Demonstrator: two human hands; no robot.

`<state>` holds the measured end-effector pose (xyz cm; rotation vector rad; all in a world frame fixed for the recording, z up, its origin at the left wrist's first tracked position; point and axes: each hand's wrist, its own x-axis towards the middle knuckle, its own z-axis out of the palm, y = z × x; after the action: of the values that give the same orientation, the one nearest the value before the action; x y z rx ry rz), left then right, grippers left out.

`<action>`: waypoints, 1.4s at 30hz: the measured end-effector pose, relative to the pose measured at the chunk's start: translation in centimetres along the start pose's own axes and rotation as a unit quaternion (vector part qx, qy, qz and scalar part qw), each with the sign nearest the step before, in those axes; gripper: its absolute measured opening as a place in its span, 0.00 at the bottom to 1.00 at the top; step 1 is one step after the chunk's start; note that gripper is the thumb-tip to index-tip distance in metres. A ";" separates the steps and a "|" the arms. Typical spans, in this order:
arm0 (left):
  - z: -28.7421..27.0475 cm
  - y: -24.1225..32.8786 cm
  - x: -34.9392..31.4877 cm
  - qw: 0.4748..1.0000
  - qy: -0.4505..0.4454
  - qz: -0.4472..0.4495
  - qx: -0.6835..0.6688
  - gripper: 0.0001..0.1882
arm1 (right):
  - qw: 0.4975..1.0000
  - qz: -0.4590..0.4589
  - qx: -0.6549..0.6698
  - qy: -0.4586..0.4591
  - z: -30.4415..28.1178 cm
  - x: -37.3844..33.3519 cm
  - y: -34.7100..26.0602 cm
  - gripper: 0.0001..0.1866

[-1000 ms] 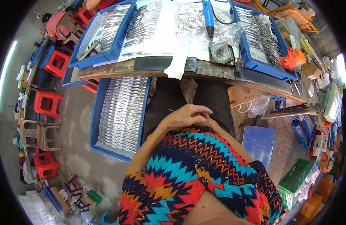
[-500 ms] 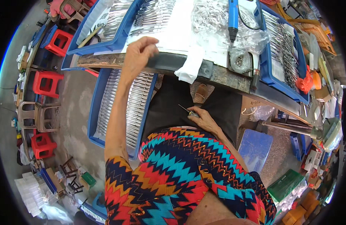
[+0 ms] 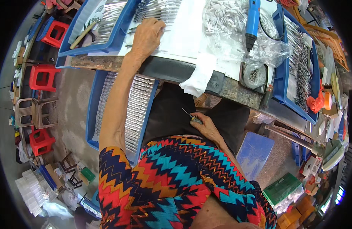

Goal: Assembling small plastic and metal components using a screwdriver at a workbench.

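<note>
My left hand (image 3: 147, 36) is over the bench, fingers curled down beside the slender silver metal pieces (image 3: 166, 10) on white paper. Its fingertips are partly hidden, so anything pinched in them does not show clearly. Low over my lap, my right hand (image 3: 207, 127) is wrapped round a small screwdriver (image 3: 197, 120), whose thin shaft points up and left. A white cloth-like wrap (image 3: 200, 76) hangs over the bench edge between the hands. The blue electric screwdriver (image 3: 252, 23) stands beyond it, beside many small pale pieces (image 3: 223, 19) in clear plastic.
Blue trays (image 3: 116, 44) of metal pieces stand at the bench's left, and another blue tray (image 3: 286, 95) at its right. Below the bench, left of my legs, a blue tray (image 3: 92, 126) holds rows of silver pieces. A blue stool (image 3: 256, 152) is right; red stools (image 3: 42, 78) stand left.
My left hand has reached farther over the bench to the metal pieces, its fingers now curled downward. The right hand keeps the screwdriver over my lap. The whole view has shifted slightly.
</note>
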<state>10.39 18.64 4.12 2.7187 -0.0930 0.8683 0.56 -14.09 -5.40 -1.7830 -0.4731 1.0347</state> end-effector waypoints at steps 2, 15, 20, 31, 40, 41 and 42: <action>0.2 -0.1 -0.1 1.000 0.006 0.009 0.002 0.10 | 1.000 -0.004 0.002 0.002 0.1 0.2 0.0 0.20; -0.1 -0.2 -0.6 0.997 0.021 0.043 0.060 0.12 | 1.000 0.009 -0.009 0.012 -0.1 -0.2 -0.4 0.19; -2.2 1.1 -1.3 0.990 0.115 0.078 0.032 0.15 | 0.999 0.027 -0.001 0.020 -0.1 -0.8 -1.4 0.19; -6.7 14.0 -7.5 0.925 0.133 -0.139 -0.328 0.10 | 0.997 0.061 0.014 0.036 -1.0 -2.8 -3.7 0.17; -3.4 17.0 -10.7 0.621 -0.072 -0.405 -0.667 0.11 | 0.992 0.092 0.063 0.057 -2.3 -5.4 -5.8 0.16; -3.1 17.2 -10.7 0.619 -0.070 -0.402 -0.671 0.12 | 0.991 0.094 0.068 0.061 -2.5 -5.7 -5.9 0.16; -2.8 17.4 -10.6 0.616 -0.075 -0.401 -0.674 0.12 | 0.991 0.096 0.073 0.066 -2.6 -6.0 -6.0 0.16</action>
<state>-2.36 2.56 4.51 1.0986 0.3062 0.0763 0.16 -17.12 2.91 -1.7762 -0.1420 1.0474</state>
